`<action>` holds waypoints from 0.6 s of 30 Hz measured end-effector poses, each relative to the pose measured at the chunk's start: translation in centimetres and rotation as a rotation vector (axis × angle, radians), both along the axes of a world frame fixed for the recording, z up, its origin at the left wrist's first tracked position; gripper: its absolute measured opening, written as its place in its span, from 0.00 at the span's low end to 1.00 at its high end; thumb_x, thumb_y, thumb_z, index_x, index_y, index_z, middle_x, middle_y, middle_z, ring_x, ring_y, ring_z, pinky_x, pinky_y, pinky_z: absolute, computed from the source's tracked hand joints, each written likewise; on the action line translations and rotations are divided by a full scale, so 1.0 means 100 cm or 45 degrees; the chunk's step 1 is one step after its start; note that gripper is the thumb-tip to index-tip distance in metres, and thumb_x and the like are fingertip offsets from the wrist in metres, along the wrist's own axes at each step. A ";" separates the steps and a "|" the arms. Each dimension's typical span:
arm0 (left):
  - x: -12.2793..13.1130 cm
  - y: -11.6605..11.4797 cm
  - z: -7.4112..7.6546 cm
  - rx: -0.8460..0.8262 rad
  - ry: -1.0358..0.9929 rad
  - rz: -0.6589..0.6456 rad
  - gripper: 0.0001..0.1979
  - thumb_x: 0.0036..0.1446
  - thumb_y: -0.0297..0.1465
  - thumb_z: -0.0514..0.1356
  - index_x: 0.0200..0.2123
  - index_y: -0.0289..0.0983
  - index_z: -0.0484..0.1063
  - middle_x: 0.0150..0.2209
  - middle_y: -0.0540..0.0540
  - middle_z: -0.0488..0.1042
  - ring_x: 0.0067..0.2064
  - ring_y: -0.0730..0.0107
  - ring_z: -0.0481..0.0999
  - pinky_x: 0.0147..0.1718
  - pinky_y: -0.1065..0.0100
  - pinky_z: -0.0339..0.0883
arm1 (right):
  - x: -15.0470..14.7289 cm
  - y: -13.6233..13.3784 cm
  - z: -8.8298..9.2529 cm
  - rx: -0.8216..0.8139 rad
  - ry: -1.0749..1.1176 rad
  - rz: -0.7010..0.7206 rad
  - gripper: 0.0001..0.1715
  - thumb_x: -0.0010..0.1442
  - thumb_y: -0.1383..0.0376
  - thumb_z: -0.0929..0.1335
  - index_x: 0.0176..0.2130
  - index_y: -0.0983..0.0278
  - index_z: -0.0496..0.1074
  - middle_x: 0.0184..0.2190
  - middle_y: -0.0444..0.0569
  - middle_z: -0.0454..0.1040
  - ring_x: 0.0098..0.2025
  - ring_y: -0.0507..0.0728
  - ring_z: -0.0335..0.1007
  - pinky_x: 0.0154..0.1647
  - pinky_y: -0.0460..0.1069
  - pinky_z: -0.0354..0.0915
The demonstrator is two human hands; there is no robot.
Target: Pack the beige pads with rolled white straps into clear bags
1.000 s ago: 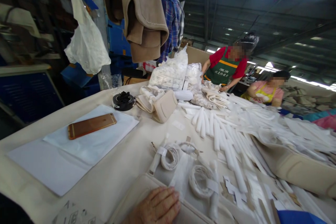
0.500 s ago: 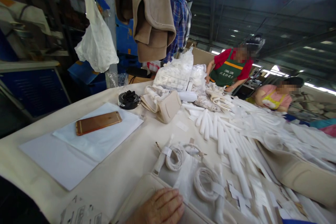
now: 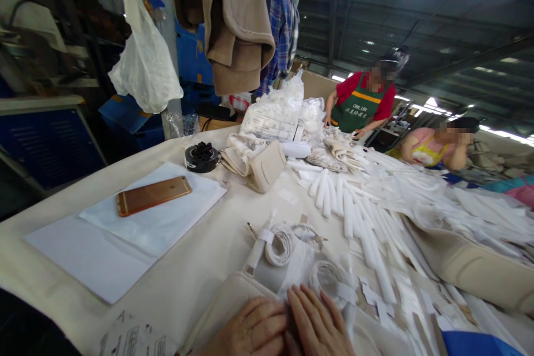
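At the bottom centre lies a beige bag [image 3: 227, 295], partly hidden by my hands and cut off by the picture's lower edge. My left hand [image 3: 254, 325] is closed over its edge with bent fingers; the thumb is out of sight. Right beside it, fingertips nearly touching it, my right hand [image 3: 319, 320] lies with fingers stretched out over the bag. Just beyond are a coiled pale strap [image 3: 278, 247] with a white wrap and metal clip, and a second coiled strap [image 3: 327, 275], partly covered by my right fingers.
White rolled tubes [image 3: 367, 233] and plastic wrapping spread over the right side. A phone [image 3: 154, 196] rests on white sheets [image 3: 95, 256] at left. Behind are a black tape roll [image 3: 202, 157], another beige bag [image 3: 269, 167] and a stuffed plastic bag [image 3: 275, 114]. Two people work across the table.
My right hand has come into view and lies beside my left hand on the bag. A blue item shows more at the lower right. The person at far right has raised a hand towards the head.
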State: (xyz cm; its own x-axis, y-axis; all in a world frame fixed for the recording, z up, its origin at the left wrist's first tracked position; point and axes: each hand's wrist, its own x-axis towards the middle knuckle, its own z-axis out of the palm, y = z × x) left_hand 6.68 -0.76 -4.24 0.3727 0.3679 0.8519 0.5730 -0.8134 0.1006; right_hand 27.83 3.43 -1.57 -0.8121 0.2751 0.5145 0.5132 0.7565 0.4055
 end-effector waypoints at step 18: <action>-0.060 0.071 0.039 -2.135 -0.894 0.107 0.17 0.29 0.33 0.53 0.25 0.33 0.74 0.22 0.50 0.69 0.27 0.71 0.64 0.26 0.71 0.53 | -0.010 -0.004 -0.006 -0.065 0.303 -0.054 0.17 0.64 0.55 0.61 0.42 0.61 0.74 0.35 0.42 0.81 0.36 0.51 0.78 0.43 0.47 0.67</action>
